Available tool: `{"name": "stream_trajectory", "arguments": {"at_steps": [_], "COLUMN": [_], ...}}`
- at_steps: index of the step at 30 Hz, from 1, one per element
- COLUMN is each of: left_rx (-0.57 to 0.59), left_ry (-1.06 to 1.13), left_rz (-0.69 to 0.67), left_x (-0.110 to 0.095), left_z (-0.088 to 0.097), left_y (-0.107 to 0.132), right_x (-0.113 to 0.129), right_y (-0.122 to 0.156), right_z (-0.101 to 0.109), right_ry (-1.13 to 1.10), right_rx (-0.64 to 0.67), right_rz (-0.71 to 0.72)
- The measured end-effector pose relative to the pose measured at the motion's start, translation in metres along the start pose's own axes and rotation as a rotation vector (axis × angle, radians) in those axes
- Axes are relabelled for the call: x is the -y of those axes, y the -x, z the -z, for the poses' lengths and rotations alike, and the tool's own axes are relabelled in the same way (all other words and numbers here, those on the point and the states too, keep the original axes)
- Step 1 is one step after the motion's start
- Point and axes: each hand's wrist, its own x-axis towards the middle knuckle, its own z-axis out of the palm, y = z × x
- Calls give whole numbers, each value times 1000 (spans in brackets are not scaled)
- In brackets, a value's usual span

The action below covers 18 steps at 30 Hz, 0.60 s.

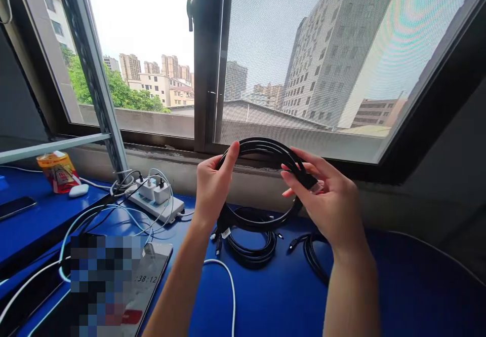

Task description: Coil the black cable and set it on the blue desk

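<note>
Coiled black cable held upright above blue surface, loop plane facing person, long axis left-right; left hand pinches loop's left arc, right hand clenched on right arc near connector end; both equally near; spare coils lie below

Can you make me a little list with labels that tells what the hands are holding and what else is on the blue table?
left hand: left hand grips one side of the black cable coil
right hand: right hand pinches the coil's other side
coil: held up as a loop above the blue table
under the coil: two more black cable coils lie flat on the table
power strip: power strip, white, with chargers plugged in
phone: phone, screen lit
far left: orange bottle
</note>
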Motion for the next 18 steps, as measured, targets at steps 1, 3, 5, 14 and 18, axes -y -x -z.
{"name": "stream_trajectory", "arguments": {"at_steps": [1,3,5,14,18], "left_rx": [7,42,122,678,735], "left_ry": [-24,-86,-182,-715,-803], "left_rz": [-16,-10,42,474,574], "left_x": [2,6,9,48,81], "left_z": [1,5,11,21,15], "left_y": [-2,-6,-9,-21,-24], "right_x": [-2,-6,-13,-72,-102], "right_y": [-1,-4,-6,-1,9], "right_z": [-4,-11,-15,-26,-30], "right_ry": [26,47,28,-28,-8], "right_rx": [-24,-21,35,363,414], "right_rz": [19,30,-14,-574,-666]}}
